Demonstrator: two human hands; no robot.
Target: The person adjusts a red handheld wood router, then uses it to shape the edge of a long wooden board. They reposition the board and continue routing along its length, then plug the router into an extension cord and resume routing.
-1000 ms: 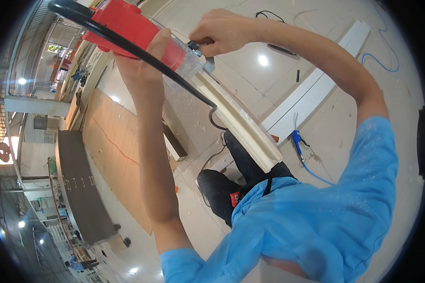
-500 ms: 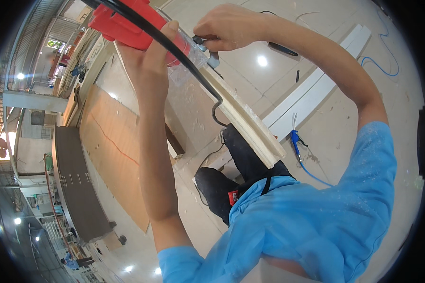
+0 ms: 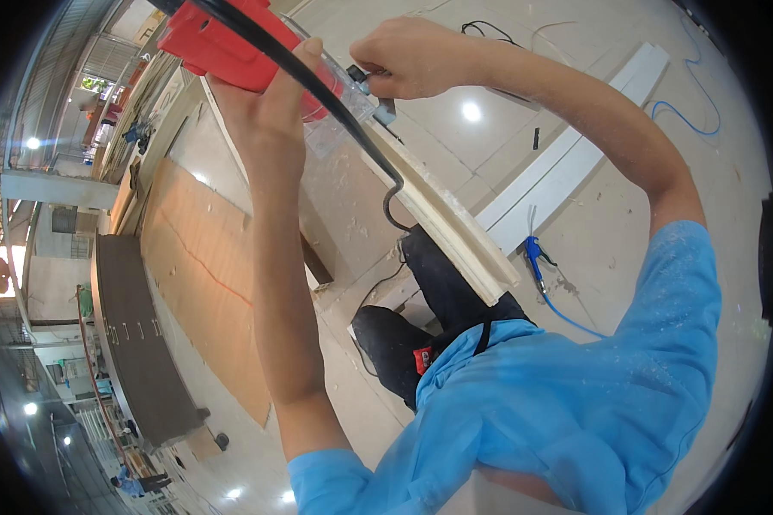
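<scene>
A red trim router (image 3: 232,47) with a clear plastic base is tilted at the upper left. My left hand (image 3: 266,112) is wrapped round its body, thumb along the near side. A small black knob (image 3: 356,75) sticks out from a metal fitting (image 3: 385,112) beside the clear base. Curled at that knob are the fingers of my right hand (image 3: 416,58), which partly hide their own grip. Below the router, a pale grooved wooden piece (image 3: 442,219) slants down across my thigh. The router's black cord (image 3: 339,107) passes in front of my left hand.
White boards (image 3: 567,159) lie on the tiled floor to the right, near a blue air blow gun (image 3: 537,262) and its hose. Left of me are a plywood sheet (image 3: 197,275) and a dark panel (image 3: 137,335) with handles. A distant person (image 3: 133,482) is at the lower left.
My right hand has shifted slightly down and left at the knob, which now shows more clearly. My left hand keeps its hold on the router. The background has shifted slightly.
</scene>
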